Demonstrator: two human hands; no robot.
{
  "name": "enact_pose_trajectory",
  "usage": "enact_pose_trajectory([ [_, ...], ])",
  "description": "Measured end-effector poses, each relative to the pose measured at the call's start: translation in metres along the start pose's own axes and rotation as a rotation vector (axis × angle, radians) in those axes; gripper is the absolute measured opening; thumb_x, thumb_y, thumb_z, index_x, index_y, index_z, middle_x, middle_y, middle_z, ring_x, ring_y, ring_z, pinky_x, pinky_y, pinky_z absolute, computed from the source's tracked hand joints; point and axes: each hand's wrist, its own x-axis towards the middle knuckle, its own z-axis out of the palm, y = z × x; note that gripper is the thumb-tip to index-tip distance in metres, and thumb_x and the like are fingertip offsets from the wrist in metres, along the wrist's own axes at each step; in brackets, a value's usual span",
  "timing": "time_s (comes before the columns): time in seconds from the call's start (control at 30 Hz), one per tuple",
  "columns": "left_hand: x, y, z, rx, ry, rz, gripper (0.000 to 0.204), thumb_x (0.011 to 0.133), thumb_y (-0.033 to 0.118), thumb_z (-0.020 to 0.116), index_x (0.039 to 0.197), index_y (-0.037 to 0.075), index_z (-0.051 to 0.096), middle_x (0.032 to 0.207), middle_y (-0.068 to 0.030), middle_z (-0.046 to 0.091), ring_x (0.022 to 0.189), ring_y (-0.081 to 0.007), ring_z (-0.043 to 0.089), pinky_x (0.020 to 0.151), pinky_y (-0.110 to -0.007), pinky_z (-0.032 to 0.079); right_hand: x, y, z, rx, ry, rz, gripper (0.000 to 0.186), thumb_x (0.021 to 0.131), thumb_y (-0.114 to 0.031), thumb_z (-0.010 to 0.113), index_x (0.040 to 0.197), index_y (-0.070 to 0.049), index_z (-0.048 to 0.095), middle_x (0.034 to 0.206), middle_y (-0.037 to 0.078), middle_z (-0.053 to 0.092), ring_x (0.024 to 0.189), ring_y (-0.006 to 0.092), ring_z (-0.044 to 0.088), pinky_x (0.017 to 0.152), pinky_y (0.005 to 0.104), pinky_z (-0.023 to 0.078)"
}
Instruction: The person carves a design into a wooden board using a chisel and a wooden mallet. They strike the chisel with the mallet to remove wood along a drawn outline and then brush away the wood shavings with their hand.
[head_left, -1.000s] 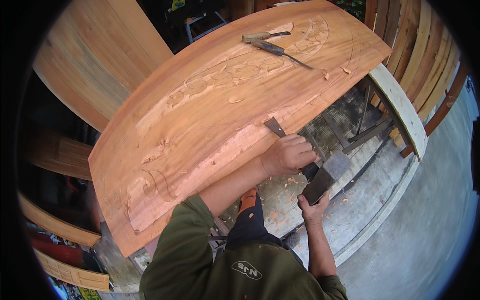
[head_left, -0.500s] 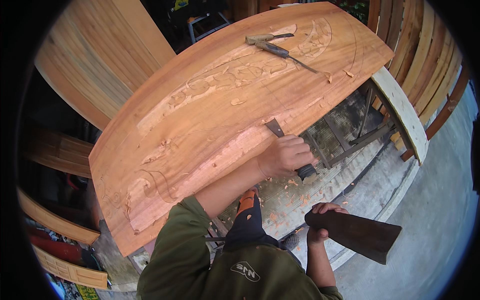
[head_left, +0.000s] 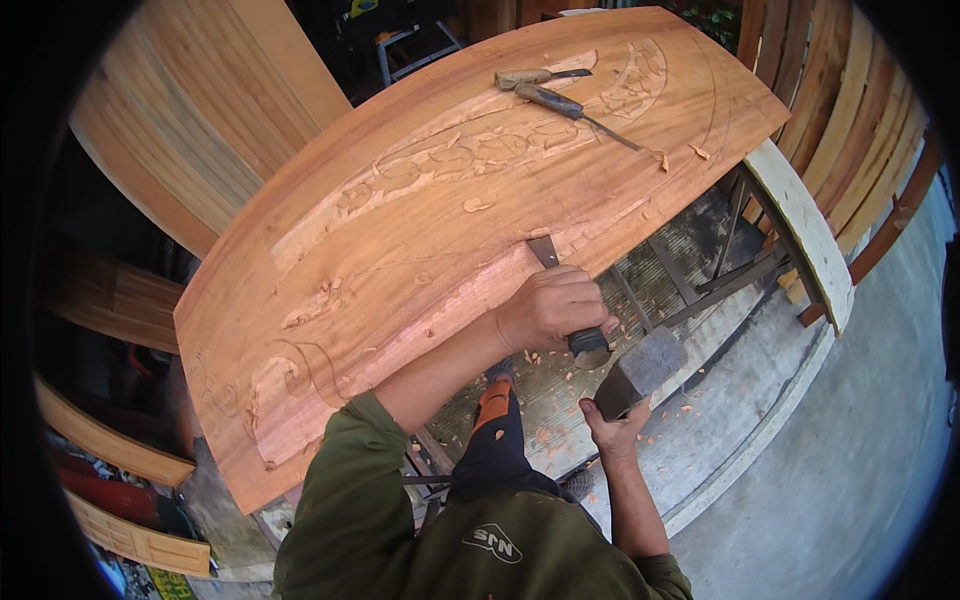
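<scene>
My left hand (head_left: pixel 556 308) is closed around the dark handle of a flat chisel (head_left: pixel 543 250). The chisel's wide blade rests at the edge of a pale cut strip on a large reddish wooden panel (head_left: pixel 420 245), and its handle end sticks out past the panel's near side. My right hand (head_left: pixel 614 430) grips a dark wooden mallet (head_left: pixel 647 366) with a squared, greyish end face. That face stands just to the right of the chisel's handle end, apart from it. Carved scrolls and leaf shapes mark the panel.
Two carving tools (head_left: pixel 552 100) with worn handles lie crossed on the panel's far part. Wood shavings (head_left: pixel 478 205) dot the panel and the floor below. A metal frame (head_left: pixel 672 268) supports it. Wooden boards (head_left: pixel 840 120) stand at the right, and a planked panel (head_left: pixel 205 110) at the far left.
The mallet has swung from the lower right up toward the chisel's handle end, its end face turned upward. My left hand and the chisel handle have shifted slightly left.
</scene>
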Motion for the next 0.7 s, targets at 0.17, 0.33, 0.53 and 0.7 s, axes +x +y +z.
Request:
enact_pose_trajectory([
  [0.17,-0.021,0.026,0.003,0.171,0.225,0.154,0.028,0.089,0.015,0.084,0.077,0.01,0.059,0.07,-0.0021,0.048,0.066,-0.0219,0.055,0.065,-0.036,0.051,-0.038,0.034,-0.052,0.014,-0.096,0.106,0.075,0.069,-0.045,0.1,0.115,-0.001,0.06,0.092,0.006,0.062,0.081,0.0194,0.062,0.074,0.0331,0.051],
  [0.33,-0.019,0.028,0.021,0.035,-0.016,0.084,0.013,0.086,0.01,0.079,0.085,0.009,0.067,0.074,-0.0026,0.052,0.069,-0.0223,0.057,0.064,-0.036,0.049,-0.036,-0.017,-0.062,0.212,0.005,0.255,0.065,0.069,-0.056,0.097,0.094,-0.004,0.067,0.082,0.003,0.064,0.073,0.0205,0.062,0.067,0.0355,0.049],
  [0.53,-0.005,0.026,0.022,0.017,0.057,0.031,0.027,0.089,0.014,0.086,0.078,0.011,0.061,0.071,-0.001,0.056,0.062,-0.0211,0.057,0.057,-0.036,0.045,-0.03,-0.018,-0.061,0.444,-0.054,-0.095,0.094,0.075,-0.058,0.097,0.136,-0.009,0.045,0.104,0.01,0.062,0.098,0.0234,0.063,0.088,0.0402,0.054],
  [0.7,-0.003,0.017,0.026,0.033,0.071,0.042,0.028,0.09,0.014,0.084,0.076,0.012,0.059,0.071,-0.001,0.057,0.061,-0.0213,0.058,0.056,-0.036,0.045,-0.009,0.03,-0.04,-0.154,-0.218,0.046,0.084,0.068,-0.045,0.099,0.128,-0.001,0.059,0.112,0.015,0.068,0.092,0.0297,0.069,0.084,0.0437,0.057],
])
